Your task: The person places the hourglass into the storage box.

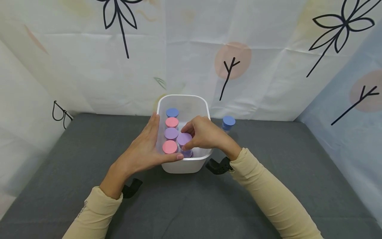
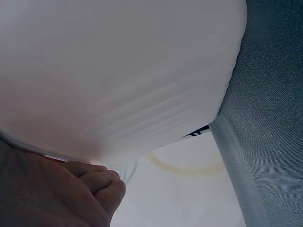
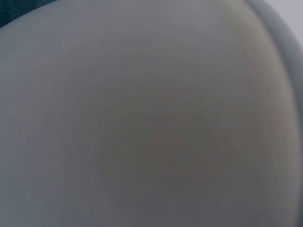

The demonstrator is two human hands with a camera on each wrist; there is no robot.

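A white plastic bin (image 1: pixel 184 166) stands before me, with several small lidded bottles lined up along its left side. Their round caps are a blue cap (image 1: pixel 172 112), a pink cap (image 1: pixel 171 122), a purple cap (image 1: pixel 171 133) and another pink cap (image 1: pixel 169 146). My right hand (image 1: pixel 206 134) reaches into the bin and pinches a purple-capped bottle (image 1: pixel 184 138) between thumb and fingers. Something purple shows beneath it, partly hidden. My left hand (image 1: pixel 140 152) lies against the bin's left wall, fingers straight, thumb along the near rim. In the left wrist view, bent fingertips (image 2: pixel 111 189) touch the wall.
A blue-capped bottle (image 1: pixel 228 122) stands outside the bin to the right, partly behind my right wrist. Dark grey cloth (image 1: pixel 268 139) covers the table. A patterned white sheet (image 1: pixel 191 66) hangs behind. Pale blur fills most of the right wrist view.
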